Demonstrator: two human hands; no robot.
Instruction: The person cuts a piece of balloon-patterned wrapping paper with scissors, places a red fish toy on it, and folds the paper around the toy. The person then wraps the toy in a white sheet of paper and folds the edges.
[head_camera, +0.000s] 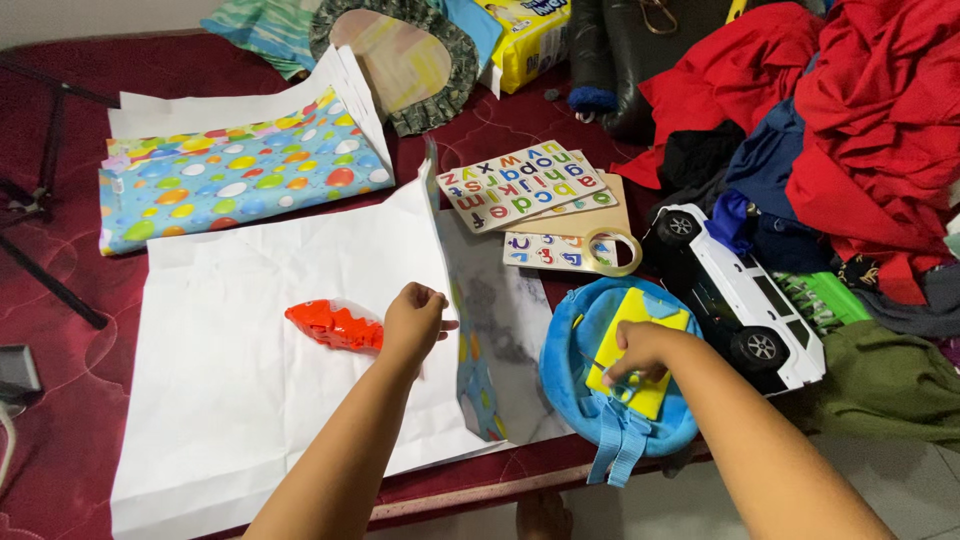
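My left hand (412, 318) rests closed on the tail end of an orange toy fish in clear wrap (330, 324), which lies on a large white sheet of wrapping paper (230, 390). My right hand (640, 350) presses down on a yellow flat block (640, 325) lying on a round blue bag (585, 385) at the table's front edge. Its fingers curl over the block's lower part.
A folded sheet of dotted, colourful gift wrap (235, 185) lies at the back left. Alphabet puzzle boards (520, 185) and a tape roll (612, 250) sit in the middle. A white toy car (745, 300) and a heap of red clothes (860, 130) fill the right.
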